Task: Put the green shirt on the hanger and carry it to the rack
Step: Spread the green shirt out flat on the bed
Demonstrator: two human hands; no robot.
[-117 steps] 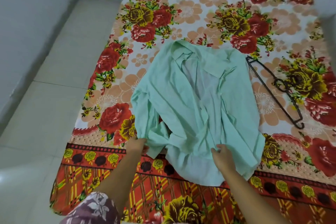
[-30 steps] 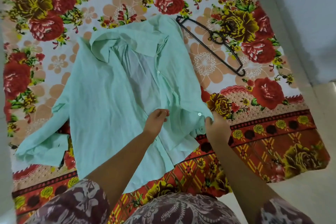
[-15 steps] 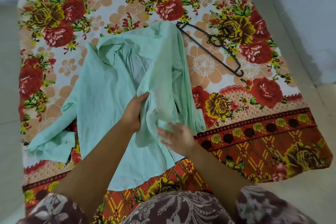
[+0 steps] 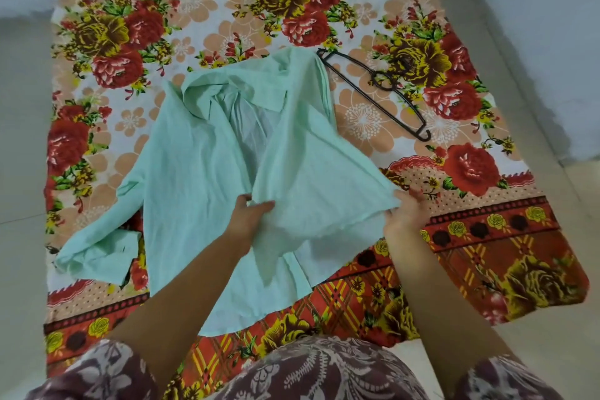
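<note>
Spreading the shirt's (image 4: 207, 172) right front panel wide, both hands (image 4: 250, 214) (image 4: 404, 213) now pinch its hem where half a second ago it hung bunched; the hanger (image 4: 373, 91) lies untouched on the bed (image 4: 487, 221) beside the collar.

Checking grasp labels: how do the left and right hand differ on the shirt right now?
The left hand pinches the inner edge of the lifted front panel, near the middle of the green shirt; the right hand holds that panel's outer corner, out over the floral bedsheet. The left hand's fingers curl over the cloth; the right hand's lie partly under it. Both grip the same panel, stretched between them. Neither touches the hanger.
</note>
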